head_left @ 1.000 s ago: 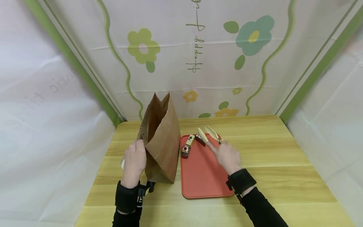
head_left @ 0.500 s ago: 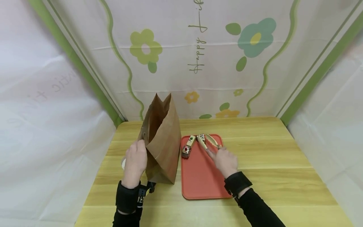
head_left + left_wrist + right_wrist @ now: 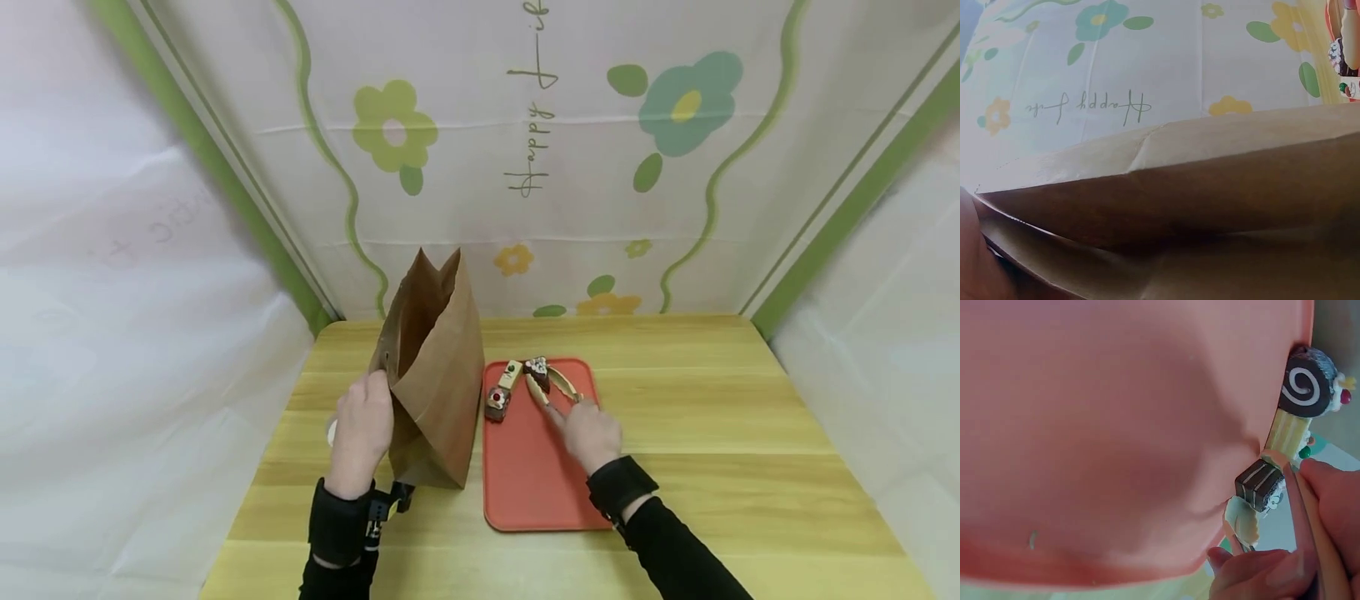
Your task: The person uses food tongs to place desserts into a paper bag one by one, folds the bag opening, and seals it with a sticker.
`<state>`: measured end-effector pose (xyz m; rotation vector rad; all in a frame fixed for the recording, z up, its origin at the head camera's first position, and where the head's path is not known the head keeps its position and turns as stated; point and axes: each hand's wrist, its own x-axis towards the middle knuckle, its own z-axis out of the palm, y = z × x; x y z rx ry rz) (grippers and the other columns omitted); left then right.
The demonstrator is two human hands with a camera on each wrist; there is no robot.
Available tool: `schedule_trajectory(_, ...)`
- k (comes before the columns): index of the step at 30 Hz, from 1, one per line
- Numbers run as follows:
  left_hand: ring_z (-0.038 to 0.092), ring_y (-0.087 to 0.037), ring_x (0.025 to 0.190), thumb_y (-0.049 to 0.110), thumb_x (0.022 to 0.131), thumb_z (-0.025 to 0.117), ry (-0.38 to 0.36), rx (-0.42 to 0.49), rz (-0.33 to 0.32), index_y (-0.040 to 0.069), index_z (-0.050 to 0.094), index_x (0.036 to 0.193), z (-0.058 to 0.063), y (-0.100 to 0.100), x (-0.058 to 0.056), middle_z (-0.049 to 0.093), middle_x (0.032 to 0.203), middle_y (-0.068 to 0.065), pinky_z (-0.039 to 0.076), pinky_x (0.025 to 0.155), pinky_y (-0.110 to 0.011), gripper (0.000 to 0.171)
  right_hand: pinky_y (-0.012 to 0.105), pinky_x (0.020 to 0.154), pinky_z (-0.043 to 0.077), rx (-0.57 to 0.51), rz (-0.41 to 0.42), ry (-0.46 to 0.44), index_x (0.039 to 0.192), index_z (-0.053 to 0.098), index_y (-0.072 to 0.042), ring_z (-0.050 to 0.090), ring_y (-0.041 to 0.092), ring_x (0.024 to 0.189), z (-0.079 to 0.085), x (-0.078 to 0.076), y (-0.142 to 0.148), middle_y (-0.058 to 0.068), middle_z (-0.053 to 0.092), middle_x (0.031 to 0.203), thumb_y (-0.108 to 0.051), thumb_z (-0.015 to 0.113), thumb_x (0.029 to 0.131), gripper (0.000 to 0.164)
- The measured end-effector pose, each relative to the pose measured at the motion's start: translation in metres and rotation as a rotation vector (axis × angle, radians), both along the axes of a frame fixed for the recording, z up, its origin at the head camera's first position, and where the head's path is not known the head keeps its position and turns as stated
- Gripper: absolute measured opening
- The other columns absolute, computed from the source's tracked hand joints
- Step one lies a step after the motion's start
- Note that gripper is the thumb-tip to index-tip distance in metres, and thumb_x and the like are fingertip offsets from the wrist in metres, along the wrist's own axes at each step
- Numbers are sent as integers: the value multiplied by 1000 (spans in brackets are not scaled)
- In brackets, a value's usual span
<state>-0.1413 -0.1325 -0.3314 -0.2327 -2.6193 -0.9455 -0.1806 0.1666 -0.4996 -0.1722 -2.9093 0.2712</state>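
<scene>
At its left upper edge, my left hand (image 3: 362,429) grips an upright brown paper bag (image 3: 442,375), whose mouth gapes in the left wrist view. My right hand (image 3: 592,435) holds tongs (image 3: 564,385) with pale scalloped tips over the far end of a red tray (image 3: 536,492). Between the spread tips sits a chocolate cake slice (image 3: 1259,481) with white topping; one tip is on each side of it. Left of the slice lie a pale yellow cake piece (image 3: 511,374) and a chocolate swiss roll (image 3: 1304,384) with a red cherry on cream.
The bag stands just left of the tray on a wooden table (image 3: 712,433). A small white round object (image 3: 332,431) shows partly behind the left hand. A flower-printed cloth (image 3: 465,167) hangs behind the table, with white cloth walls at both sides.
The tongs have come down and toward me, from above the slice to around it, their tips now on either side. My left hand keeps its grip on the bag.
</scene>
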Motion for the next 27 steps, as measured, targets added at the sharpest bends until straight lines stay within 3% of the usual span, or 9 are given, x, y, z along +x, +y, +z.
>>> schedule_trajectory(7, 22, -17, 51, -12, 95, 28, 140, -115, -15, 9, 29, 65, -4, 2, 0, 23, 61, -3, 24, 46, -33, 37, 39, 34, 37, 111, 4, 109, 59, 36, -7, 48, 26, 36, -8, 5, -3, 0, 28, 45, -49, 64, 93, 61)
schedule_trajectory(11, 21, -16, 51, -9, 97, 27, 100, -85, -6, 9, 30, 65, -4, 4, -1, 24, 61, -3, 25, 45, -33, 36, 37, 33, 35, 121, -1, 164, 58, 31, -9, 43, 23, 33, -9, 6, -3, -3, 16, 46, -47, 67, 91, 62)
schedule_trajectory(16, 22, -18, 53, -1, 100, 25, -39, 5, 30, 9, 31, 66, 0, 4, -2, 25, 63, -4, 26, 48, -34, 36, 36, 32, 35, 131, 2, 216, 57, 31, -9, 43, 23, 32, -8, 6, -2, -3, 11, 46, -46, 70, 89, 62)
schedule_trajectory(18, 23, -18, 53, -3, 99, 27, 8, -11, 20, 9, 31, 66, 0, 5, -2, 25, 64, -3, 25, 48, -33, 36, 37, 32, 35, 116, 3, 203, 57, 32, -9, 43, 23, 32, -8, 5, -1, -3, 14, 45, -46, 70, 90, 61)
schedule_trajectory(23, 20, -15, 50, -19, 92, 35, 308, -211, -43, 9, 28, 66, -4, 4, -1, 21, 62, -2, 22, 45, -32, 39, 39, 34, 37, 51, 0, 90, 59, 39, -6, 44, 24, 34, -11, -2, 4, 3, 31, 44, -48, 65, 92, 60)
schedule_trajectory(27, 22, -17, 51, -10, 96, 30, 145, -136, -19, 8, 30, 65, -2, 5, -2, 23, 62, -3, 25, 46, -33, 36, 40, 35, 37, 29, -5, 65, 61, 43, -5, 45, 25, 35, -12, -3, 6, 4, 35, 44, -49, 64, 93, 59)
